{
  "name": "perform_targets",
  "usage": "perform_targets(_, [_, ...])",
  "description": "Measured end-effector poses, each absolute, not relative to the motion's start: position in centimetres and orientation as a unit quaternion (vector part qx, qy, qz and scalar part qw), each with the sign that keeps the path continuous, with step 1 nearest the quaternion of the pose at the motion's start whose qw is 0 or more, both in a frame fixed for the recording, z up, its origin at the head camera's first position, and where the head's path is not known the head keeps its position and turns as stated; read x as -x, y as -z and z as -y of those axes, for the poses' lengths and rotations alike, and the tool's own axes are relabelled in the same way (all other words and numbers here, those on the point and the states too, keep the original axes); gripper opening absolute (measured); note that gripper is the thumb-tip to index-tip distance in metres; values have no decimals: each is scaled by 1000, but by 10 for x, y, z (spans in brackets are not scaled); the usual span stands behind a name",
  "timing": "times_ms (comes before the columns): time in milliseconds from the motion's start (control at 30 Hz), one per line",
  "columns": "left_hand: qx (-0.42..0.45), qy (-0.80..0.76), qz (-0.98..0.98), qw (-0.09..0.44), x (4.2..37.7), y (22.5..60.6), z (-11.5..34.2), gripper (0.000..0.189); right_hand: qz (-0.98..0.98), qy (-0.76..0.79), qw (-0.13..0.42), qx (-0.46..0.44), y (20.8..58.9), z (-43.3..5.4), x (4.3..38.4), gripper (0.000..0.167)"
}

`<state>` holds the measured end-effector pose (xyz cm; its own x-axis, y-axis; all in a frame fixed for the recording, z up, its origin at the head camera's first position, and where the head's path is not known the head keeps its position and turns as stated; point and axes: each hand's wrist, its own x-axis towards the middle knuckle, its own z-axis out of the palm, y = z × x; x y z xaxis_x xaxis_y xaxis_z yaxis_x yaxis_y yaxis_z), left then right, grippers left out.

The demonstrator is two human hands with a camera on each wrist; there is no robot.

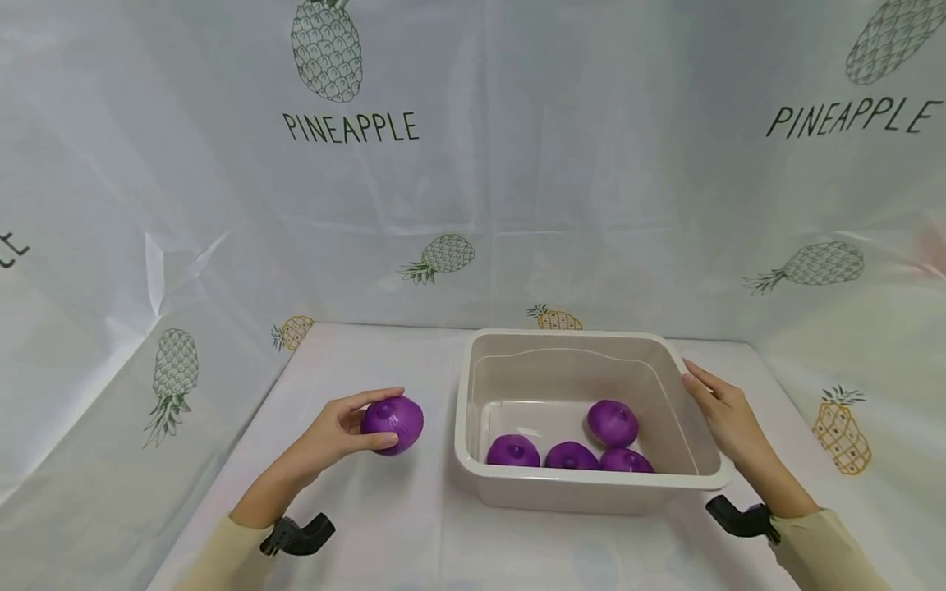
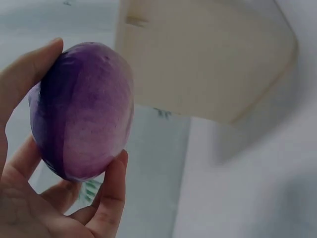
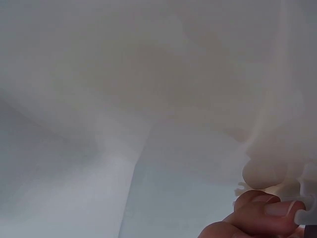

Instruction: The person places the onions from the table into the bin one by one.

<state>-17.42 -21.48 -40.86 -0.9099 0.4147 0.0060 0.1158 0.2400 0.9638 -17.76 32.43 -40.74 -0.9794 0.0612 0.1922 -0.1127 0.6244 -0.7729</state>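
My left hand [image 1: 334,431] holds a purple onion [image 1: 399,419] above the table, to the left of a beige plastic bin [image 1: 576,498]. In the left wrist view, the thumb and fingers wrap the sides of the smooth, rounded onion [image 2: 91,111]. Several more purple onions lie in the bin, one onion [image 1: 613,423] toward its right side and the others along the near wall, their lower parts hidden by the rim. At the bin's right rim, my right hand [image 1: 727,414] grips the edge. Curled fingertips [image 3: 257,215] show under that rim in the right wrist view.
A white-covered table [image 1: 384,525] carries the bin. Behind it and at both sides hangs a pale sheet [image 1: 517,164] printed with pineapples. The back sheet stands close behind the bin's far rim. Each wrist wears a black strap-on mount [image 1: 297,535].
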Motion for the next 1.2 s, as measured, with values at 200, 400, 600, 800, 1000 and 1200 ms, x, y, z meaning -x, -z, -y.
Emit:
perform_targets(200, [-161, -598, -778, 109, 186, 380, 203, 63, 895, -435, 99, -16, 407, -325, 178, 51])
perform_targets(400, [-169, -595, -779, 101, 203, 353, 182, 61, 899, -426, 101, -15, 406, -325, 179, 51])
perform_targets(600, [-182, -595, -775, 113, 218, 332, 155, 62, 898, -429, 98, -15, 406, -324, 178, 51])
perform_targets(800, [-193, -589, -775, 123, 229, 319, 131, 60, 898, -429, 99, -14, 408, -325, 178, 51])
perform_targets(1000, [-212, -586, -772, 125, 242, 311, 102, 58, 897, -430, 103, -19, 408, -325, 178, 51])
perform_targets(1200, [-234, -571, -774, 144, 257, 314, 65, 57, 898, -426, 107, -20, 408, -327, 179, 50])
